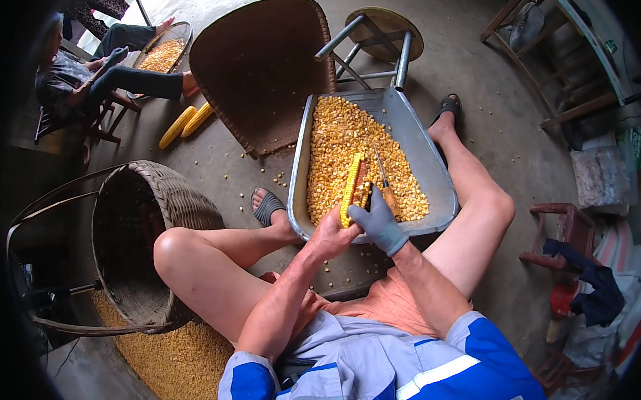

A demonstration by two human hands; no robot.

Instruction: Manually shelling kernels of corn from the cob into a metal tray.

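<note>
A partly stripped ear of corn (351,188) is tilted over a grey metal tub (438,184). Bright yellow rows remain along its left side, while its right side shows bare reddish cob. My bare left hand (330,233) is closed round its lower end. Wearing a grey glove, my right hand (380,224) is closed against the lower right side of the same ear; its fingertips are partly hidden. Loose kernels (342,127) heap up in the tub. On them, beside my glove, lies a thin metal spike with a wooden handle (390,199).
A tipped woven basket (184,199) lies left, near spread grain (174,364). Two ears of corn (179,126) rest on the floor. Beyond the tub are a wicker scoop (257,67) and a round stool (392,36). A seated person (79,82) is at far left.
</note>
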